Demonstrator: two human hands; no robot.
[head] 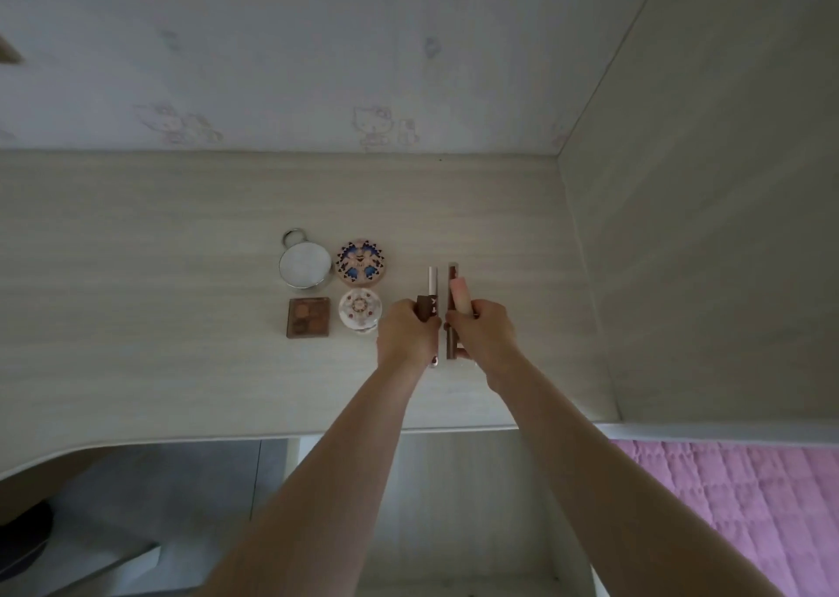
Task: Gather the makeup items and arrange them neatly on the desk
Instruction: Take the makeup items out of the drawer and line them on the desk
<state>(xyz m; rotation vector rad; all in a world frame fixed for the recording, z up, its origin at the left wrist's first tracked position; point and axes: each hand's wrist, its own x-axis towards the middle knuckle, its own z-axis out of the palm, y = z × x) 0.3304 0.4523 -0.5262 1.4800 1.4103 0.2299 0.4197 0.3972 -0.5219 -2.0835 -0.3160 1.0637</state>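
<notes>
Looking down from your head camera, your left hand (pixel 405 334) grips a brown-capped tube (pixel 426 309) and your right hand (pixel 482 329) curls round a pale pink tube (pixel 461 294), both over the desk (pixel 136 324) beside slim lip tubes (pixel 452 274). Left of them sit a round mirror (pixel 305 264), a patterned compact (pixel 362 261), a white compact (pixel 359 309) and an eyeshadow palette (pixel 308 317) showing brown pans. Any lettering is too blurred to read.

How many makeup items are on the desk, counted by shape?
Round cases: 3 (silver mirror-top case with ring, blue-patterned compact, white floral compact)
Square cases: 1 (brown eyeshadow palette)
Slim tubes at the hands: at least 4; partly hidden
Total: at least 8
</notes>
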